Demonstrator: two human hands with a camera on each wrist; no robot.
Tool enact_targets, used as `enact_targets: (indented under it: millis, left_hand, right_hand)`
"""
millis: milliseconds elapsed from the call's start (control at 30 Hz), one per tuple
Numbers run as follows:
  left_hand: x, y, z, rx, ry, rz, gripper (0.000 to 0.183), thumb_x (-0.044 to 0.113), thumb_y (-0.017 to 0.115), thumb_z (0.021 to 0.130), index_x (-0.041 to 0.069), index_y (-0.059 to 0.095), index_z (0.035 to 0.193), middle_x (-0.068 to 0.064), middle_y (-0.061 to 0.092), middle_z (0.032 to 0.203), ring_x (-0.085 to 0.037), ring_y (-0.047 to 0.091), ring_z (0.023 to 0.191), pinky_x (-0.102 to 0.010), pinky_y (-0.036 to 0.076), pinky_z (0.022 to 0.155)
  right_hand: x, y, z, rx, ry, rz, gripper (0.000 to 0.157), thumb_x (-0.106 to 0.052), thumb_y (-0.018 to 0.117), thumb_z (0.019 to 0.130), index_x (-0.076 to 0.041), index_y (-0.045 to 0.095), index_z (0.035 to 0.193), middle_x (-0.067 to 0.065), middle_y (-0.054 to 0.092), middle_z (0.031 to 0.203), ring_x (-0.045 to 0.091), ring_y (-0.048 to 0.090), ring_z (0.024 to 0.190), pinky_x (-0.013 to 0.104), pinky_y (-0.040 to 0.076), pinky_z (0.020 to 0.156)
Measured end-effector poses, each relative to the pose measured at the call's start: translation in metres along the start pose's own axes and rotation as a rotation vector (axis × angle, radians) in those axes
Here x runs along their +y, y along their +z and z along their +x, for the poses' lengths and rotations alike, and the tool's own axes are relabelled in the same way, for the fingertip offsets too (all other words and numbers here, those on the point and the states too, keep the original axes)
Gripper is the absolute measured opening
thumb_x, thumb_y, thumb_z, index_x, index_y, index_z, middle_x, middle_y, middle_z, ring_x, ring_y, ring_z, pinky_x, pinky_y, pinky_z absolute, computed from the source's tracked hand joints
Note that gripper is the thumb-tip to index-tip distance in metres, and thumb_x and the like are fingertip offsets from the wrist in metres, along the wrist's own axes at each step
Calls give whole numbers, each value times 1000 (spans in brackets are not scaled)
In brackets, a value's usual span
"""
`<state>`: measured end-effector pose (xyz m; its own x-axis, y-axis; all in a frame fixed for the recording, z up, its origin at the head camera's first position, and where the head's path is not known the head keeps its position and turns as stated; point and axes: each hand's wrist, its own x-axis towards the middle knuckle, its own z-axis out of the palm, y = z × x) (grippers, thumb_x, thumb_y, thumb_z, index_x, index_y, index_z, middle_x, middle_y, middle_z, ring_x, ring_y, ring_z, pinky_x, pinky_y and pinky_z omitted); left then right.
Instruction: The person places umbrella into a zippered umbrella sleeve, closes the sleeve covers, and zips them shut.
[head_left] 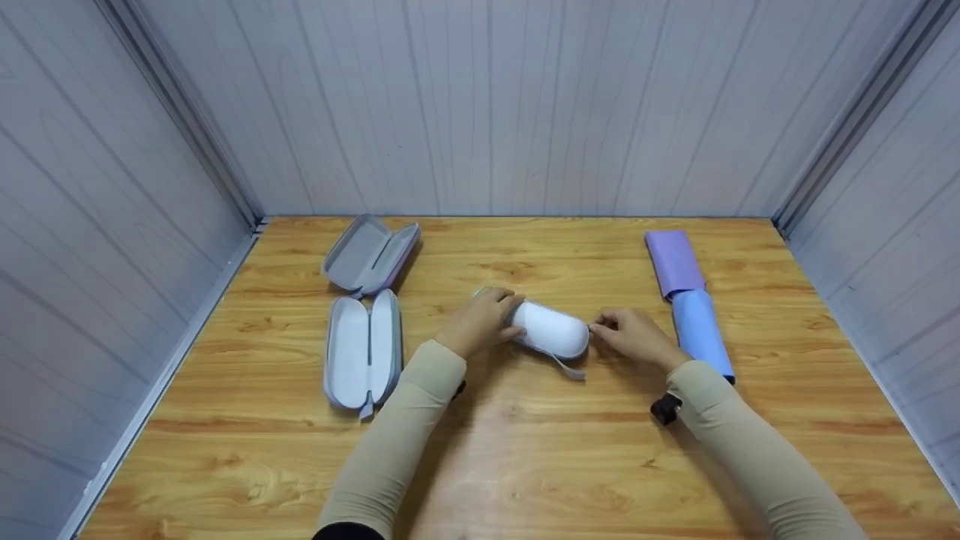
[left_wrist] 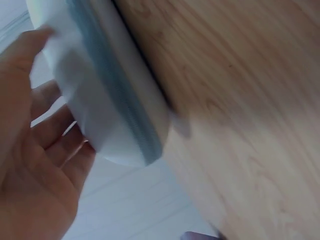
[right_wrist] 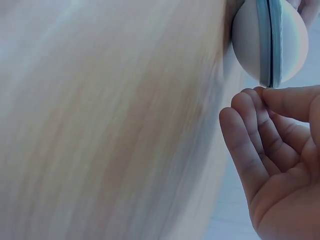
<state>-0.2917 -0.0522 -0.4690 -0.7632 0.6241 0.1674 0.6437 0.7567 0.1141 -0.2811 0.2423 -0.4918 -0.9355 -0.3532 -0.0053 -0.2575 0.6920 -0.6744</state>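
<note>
Head view: white case (head_left: 553,330) closed, mid-table, long axis 10 to 4 o'clock. My left hand (head_left: 481,319) grips its 10 o'clock end, thumb near side, fingers far side, probably to stop it sliding. My right hand (head_left: 630,337) is at the 4 o'clock end, thumb and finger pinching what looks like the zip pull (head_left: 590,328). Hands apart, one per end, so the seam between is free. Strap (head_left: 571,370) trails out at 5 o'clock, onto the wooden table (head_left: 510,465). From the case: open white case (head_left: 349,352) at 9 o'clock, open lavender case (head_left: 364,255) at 10, both unfolded, presumably parked aside to leave working room. Purple folded piece (head_left: 675,261) at 2 o'clock, blue one (head_left: 701,330) at 3, ends touching, likely out of the way too.

Left wrist: left hand comes in from 8 o'clock, thumb over one face, fingers round the other; grey-blue zip band uncovered, so my grip looks chosen to avoid it.

Right wrist: case end at 1 o'clock, right hand at 4. Fingertips meet right at the seam's tip; pull too hidden to make out here. Can't tell if the zip is fully done up.
</note>
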Motion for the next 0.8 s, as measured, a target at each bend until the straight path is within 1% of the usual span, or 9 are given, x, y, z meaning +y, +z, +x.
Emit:
enact_targets:
  millis: [100,200,367,467,567,667,800]
  left_hand:
    - [3,-3,-2,-10,-9,53,58,42,71,93,7,59,137,-13,61,130,-30,56,122,-40,46,103]
    - [7,-4,-4,-26,-31,108,58,47,72,90,10,61,134,-12,63,124,-29,58,116,-40,48,100]
    - [15,-5,-6,-51,-69,179,61,57,67,89,9,65,127,-12,63,117,-29,60,108,-39,51,94]
    - [19,-5,-8,-86,-96,178,63,59,63,91,8,64,128,-12,63,119,-29,60,108,-40,51,94]
    - [23,-5,-8,-109,-129,138,62,57,62,93,7,61,131,-13,63,122,-31,60,112,-43,50,96]
    - [25,-5,-9,-109,-148,124,60,55,62,94,7,61,132,-13,64,123,-31,61,113,-45,49,97]
    - [26,-5,-9,-106,-148,152,59,55,61,95,7,61,130,-13,65,122,-31,62,113,-45,49,97]
  right_hand:
    - [2,0,4,17,-7,-22,17,-18,62,100,-5,73,99,5,68,84,16,59,73,32,50,68]
    - [4,0,8,32,-6,-33,16,-17,63,100,-5,73,99,5,70,86,16,60,75,32,51,70]
    - [7,2,15,39,2,-25,16,-15,61,101,-4,73,101,8,70,87,16,58,71,32,50,67]
    - [8,3,18,30,23,-10,16,-16,60,102,-5,72,102,8,69,88,16,57,70,31,49,66]
    - [9,3,20,30,16,-4,16,-15,60,102,-5,71,101,9,69,87,15,57,69,30,49,64]
    - [9,2,21,34,-8,-5,15,-15,60,102,-5,71,99,10,69,85,15,58,68,30,49,63]
    - [9,1,20,26,-20,-10,14,-15,60,102,-6,71,98,9,69,84,15,58,68,32,49,64]
